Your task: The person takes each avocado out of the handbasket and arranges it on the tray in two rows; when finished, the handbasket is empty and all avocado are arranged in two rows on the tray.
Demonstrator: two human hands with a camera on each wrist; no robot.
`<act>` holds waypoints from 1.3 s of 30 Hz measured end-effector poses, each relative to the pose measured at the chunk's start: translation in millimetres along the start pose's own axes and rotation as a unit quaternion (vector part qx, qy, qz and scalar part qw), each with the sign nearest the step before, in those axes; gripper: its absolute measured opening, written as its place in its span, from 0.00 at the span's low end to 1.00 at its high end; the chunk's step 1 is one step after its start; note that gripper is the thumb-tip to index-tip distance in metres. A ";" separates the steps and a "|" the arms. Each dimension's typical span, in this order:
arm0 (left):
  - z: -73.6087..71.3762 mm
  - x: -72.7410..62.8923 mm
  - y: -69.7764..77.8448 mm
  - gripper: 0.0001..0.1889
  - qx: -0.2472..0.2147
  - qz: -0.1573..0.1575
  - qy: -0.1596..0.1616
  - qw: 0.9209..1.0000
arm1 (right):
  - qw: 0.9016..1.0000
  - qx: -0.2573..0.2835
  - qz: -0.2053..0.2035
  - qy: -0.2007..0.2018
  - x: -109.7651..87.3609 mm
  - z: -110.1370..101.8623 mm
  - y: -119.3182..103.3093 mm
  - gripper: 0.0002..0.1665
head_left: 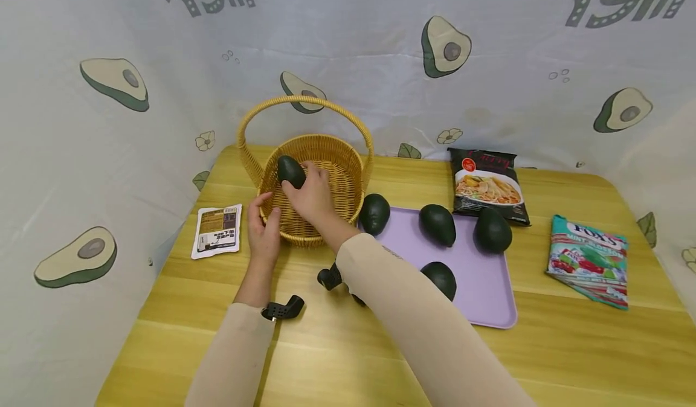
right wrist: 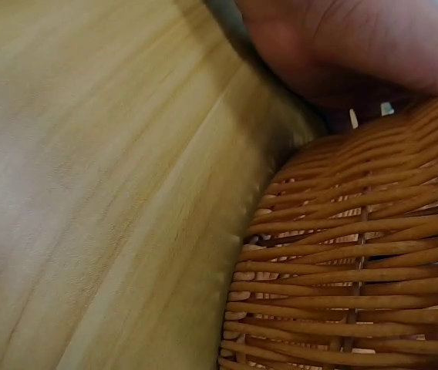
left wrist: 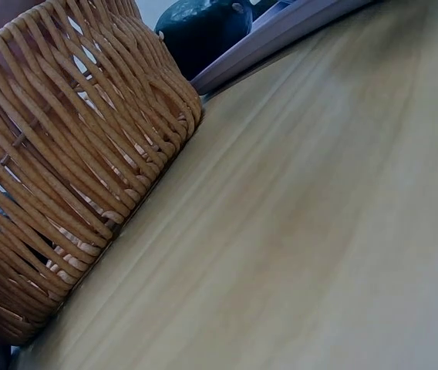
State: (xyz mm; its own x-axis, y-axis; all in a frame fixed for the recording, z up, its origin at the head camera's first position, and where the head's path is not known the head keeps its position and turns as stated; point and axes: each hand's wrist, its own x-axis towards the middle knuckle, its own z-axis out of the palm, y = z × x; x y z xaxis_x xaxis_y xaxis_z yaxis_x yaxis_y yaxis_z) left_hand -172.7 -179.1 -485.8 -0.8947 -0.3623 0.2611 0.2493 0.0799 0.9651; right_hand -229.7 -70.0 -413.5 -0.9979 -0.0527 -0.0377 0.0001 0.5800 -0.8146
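A dark green avocado [head_left: 290, 171] is pinched between the thumb and fingers of my right hand [head_left: 312, 195], inside the mouth of the yellow wicker basket [head_left: 304, 238]. My left hand [head_left: 263, 235] grips the basket's near left side, with its fingertips and thumb at the rim. In the left wrist view the woven wall [left wrist: 80, 146] fills the left side, with bits of that hand at the corners. The right wrist view has the basket wall [right wrist: 358, 262] at lower right, below part of the right hand [right wrist: 358, 46]. The right fingertips are partly hidden.
Several avocados [head_left: 437, 224] lie on or at the edge of a lilac tray [head_left: 484, 298] right of the basket. A black noodle packet [head_left: 489, 183] and a teal candy bag [head_left: 588, 262] lie further right. A white-edged packet [head_left: 217, 230] sits left. A printed curtain [head_left: 370, 32] hangs behind.
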 end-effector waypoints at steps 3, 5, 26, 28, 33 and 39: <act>1.0 -0.1 0.3 0.20 -0.007 -0.001 -0.001 1.000 | 1.000 0.011 0.005 0.009 5.3 1.9 1.1 0.42; 1.2 -0.5 1.0 0.20 -0.008 -0.003 0.000 1.000 | 1.000 0.015 -0.001 0.011 7.4 3.7 1.7 0.43; -1.2 -3.1 -0.1 0.20 0.014 -0.003 0.003 1.000 | 0.997 0.054 -0.018 -0.047 15.2 15.0 17.5 0.50; -0.5 -3.3 -1.0 0.20 0.014 -0.003 0.002 1.000 | 0.997 0.056 -0.025 -0.048 16.6 14.7 18.7 0.48; 1.5 -1.9 -2.6 0.20 0.015 -0.002 0.008 1.000 | 0.998 0.035 -0.025 -0.046 21.1 14.9 20.2 0.44; 1.4 -0.1 -4.2 0.21 0.009 0.002 0.008 1.000 | 0.999 0.025 -0.007 -0.043 22.1 15.9 18.7 0.39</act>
State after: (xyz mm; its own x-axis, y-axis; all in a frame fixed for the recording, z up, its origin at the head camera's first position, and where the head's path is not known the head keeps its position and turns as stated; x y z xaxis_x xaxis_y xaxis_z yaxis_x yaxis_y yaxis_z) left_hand -174.2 -178.1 -489.8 -0.8872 -0.3774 0.2655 0.2471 0.0975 0.9641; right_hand -250.7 -73.3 -438.8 -0.9884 -0.1319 -0.0747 -0.0081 0.5381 -0.8429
